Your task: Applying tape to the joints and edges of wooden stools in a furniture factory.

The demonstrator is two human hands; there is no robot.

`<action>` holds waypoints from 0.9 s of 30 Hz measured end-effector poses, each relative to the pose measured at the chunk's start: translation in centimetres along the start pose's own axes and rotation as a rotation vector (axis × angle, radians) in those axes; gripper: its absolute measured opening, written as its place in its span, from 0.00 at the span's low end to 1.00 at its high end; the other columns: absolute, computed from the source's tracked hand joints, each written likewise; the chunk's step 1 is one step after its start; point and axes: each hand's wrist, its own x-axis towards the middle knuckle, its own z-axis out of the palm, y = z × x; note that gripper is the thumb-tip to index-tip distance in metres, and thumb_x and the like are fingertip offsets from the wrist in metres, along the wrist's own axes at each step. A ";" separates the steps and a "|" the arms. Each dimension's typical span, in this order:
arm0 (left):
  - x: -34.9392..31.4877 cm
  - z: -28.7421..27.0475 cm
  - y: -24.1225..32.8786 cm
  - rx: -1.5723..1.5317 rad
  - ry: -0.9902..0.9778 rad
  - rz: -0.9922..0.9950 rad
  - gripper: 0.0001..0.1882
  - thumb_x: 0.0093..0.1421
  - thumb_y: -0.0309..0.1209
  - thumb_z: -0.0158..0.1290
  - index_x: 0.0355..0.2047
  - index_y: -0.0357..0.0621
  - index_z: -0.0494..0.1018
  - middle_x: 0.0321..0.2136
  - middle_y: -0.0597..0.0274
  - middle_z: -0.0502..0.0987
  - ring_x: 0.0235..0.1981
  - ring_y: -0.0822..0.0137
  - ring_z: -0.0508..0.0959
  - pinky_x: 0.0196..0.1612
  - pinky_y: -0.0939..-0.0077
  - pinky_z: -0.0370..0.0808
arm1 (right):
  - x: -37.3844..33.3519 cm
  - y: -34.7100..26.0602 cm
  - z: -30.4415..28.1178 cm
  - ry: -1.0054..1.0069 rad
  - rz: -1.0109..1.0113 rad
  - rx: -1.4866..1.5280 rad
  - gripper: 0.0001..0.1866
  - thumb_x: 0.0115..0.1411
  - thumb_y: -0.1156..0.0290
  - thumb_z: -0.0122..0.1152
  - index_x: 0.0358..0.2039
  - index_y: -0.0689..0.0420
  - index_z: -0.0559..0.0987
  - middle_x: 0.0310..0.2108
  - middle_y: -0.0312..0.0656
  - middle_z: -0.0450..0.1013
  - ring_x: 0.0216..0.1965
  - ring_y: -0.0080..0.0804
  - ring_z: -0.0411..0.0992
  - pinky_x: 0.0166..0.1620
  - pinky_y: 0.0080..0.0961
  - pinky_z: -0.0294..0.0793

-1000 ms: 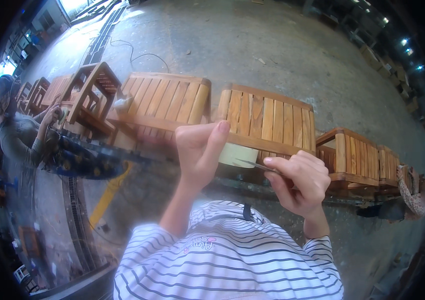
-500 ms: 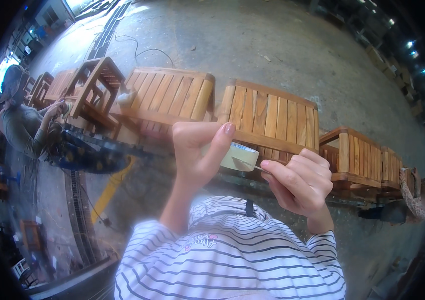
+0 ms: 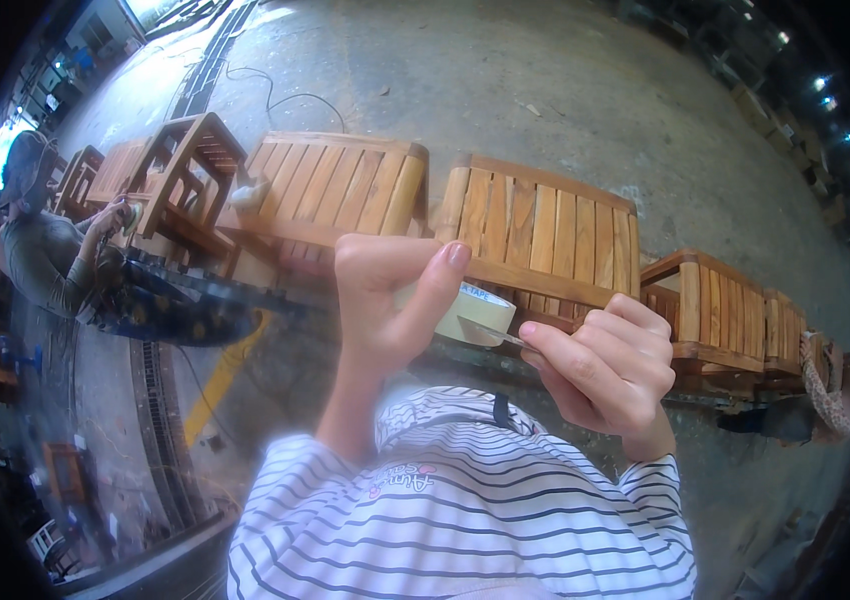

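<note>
My left hand (image 3: pixel 385 300) grips a roll of pale, translucent tape (image 3: pixel 488 309), its thumb lying over the near side. The core's inner edge shows blue print. Between the thumb and curled fingers of my right hand (image 3: pixel 605 372) is a thin pointed blade (image 3: pixel 493 334). Its tip lies against the face of the tape roll; how deep it presses cannot be seen. Both hands are in front of my striped shirt, over the near edge of a slatted wooden table-like piece (image 3: pixel 550 228).
More slatted wooden furniture (image 3: pixel 340 182) stands in a row to left and right. At the left a person (image 3: pixel 50 250) works on a wooden frame (image 3: pixel 190 180). Another person's patterned sleeve (image 3: pixel 827 390) shows at far right. A cable (image 3: pixel 290 100) lies on the concrete floor.
My right hand has shifted slightly right. The blade's tip still meets the tape roll, and the left hand has moved slightly left.
</note>
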 end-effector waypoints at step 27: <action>-0.4 -0.3 0.4 -0.311 0.106 -0.234 0.21 0.55 0.30 0.54 0.08 0.37 0.65 0.08 0.72 0.63 0.11 0.82 0.59 0.16 0.80 0.48 | -0.4 -0.5 -0.6 -0.042 -0.072 0.084 0.15 0.35 0.80 0.62 0.29 0.69 0.80 0.12 0.31 0.60 0.12 0.19 0.59 0.17 0.18 0.51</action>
